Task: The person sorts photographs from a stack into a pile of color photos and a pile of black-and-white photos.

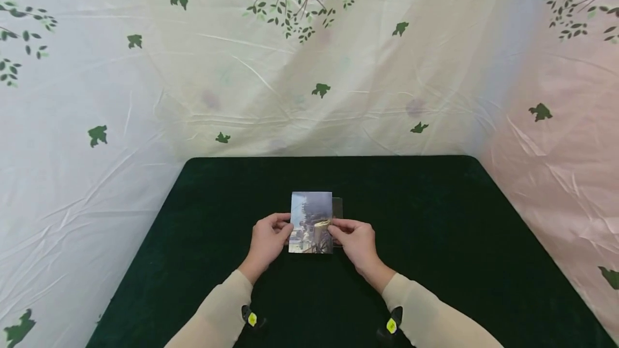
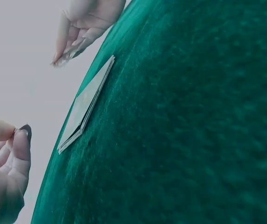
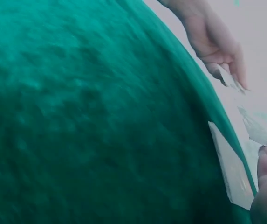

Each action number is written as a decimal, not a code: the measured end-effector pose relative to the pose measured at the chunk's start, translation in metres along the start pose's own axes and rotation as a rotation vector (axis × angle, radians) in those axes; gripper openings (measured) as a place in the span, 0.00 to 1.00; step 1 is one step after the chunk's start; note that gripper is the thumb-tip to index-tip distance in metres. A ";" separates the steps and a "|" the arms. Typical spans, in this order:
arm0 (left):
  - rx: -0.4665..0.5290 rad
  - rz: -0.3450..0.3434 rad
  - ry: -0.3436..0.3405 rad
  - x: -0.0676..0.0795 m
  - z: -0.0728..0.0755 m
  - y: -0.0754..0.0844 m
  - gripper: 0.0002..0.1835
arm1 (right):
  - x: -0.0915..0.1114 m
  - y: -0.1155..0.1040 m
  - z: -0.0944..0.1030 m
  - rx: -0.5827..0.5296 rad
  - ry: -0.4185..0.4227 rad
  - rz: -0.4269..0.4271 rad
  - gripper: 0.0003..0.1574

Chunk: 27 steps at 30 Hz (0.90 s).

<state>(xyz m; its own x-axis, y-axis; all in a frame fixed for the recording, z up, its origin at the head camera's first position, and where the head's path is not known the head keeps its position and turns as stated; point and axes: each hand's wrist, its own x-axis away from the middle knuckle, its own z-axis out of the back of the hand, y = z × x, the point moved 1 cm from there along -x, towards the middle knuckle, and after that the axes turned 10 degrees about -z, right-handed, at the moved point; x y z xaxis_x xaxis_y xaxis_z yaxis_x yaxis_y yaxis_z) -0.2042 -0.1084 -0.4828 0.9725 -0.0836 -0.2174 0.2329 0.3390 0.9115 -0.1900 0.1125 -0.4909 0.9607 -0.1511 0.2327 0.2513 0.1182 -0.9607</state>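
Note:
Both hands hold a picture card (image 1: 309,219) above the table, printed with a bluish, city-like scene. Its left edge is pinched between thumb and fingers of the left hand (image 1: 268,239). On the opposite edge, the right hand (image 1: 357,240) pinches it the same way. Under the card lies a thin flat rectangular thing (image 2: 87,105) with layered edges, resting on the cloth. From above, only a clear-looking strip (image 1: 338,208) shows past the card's right side. In the right wrist view the same flat thing (image 3: 232,168) is seen below the hands, apart from the card.
A dark green cloth (image 1: 435,203) covers the table. Behind and at both sides hangs a pale curtain (image 1: 271,79) printed with leaves and branches. Each sleeved forearm wears a dark wrist strap.

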 end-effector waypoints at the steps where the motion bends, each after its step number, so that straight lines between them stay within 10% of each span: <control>1: 0.002 0.020 0.015 0.002 0.001 0.000 0.10 | 0.002 0.001 -0.002 -0.002 0.006 0.007 0.13; 27: 0.082 0.207 0.057 0.018 0.064 -0.023 0.13 | 0.013 -0.009 -0.067 0.094 -0.004 0.117 0.10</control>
<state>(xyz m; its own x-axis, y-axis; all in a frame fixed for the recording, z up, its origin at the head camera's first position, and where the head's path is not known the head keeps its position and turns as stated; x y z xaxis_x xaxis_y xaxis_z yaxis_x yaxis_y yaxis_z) -0.1924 -0.1776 -0.4858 0.9986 0.0341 -0.0398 0.0293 0.2661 0.9635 -0.1873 0.0440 -0.4890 0.9845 -0.1268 0.1213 0.1477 0.2260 -0.9629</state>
